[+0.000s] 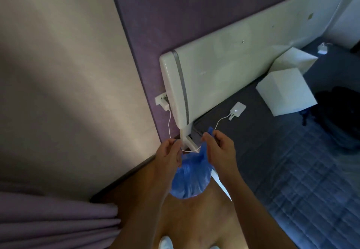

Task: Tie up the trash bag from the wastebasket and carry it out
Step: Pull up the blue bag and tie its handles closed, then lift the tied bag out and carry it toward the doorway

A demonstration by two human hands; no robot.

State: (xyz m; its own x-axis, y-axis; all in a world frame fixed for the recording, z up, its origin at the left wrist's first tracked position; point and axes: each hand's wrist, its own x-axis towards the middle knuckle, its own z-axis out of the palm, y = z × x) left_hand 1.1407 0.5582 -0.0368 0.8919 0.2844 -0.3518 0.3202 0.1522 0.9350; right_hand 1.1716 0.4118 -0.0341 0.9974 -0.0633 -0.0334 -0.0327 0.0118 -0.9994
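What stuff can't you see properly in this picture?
- Head view: what is inside the blue bag; the plastic hides it.
- Whether a knot is tied; the left hand and right hand cover the bag's top.
- The dark bundle on the bed: too dim, cut off by the right edge.

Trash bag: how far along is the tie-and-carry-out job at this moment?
Done: the blue trash bag is out of the wastebasket, which is not in view, and hangs in the air, full at the bottom. In hand: the left hand and right hand each pinch a part of the bag's top, pulled apart; no finished knot shows. Left: completing the tie and carrying it out; the person stands beside the bed.
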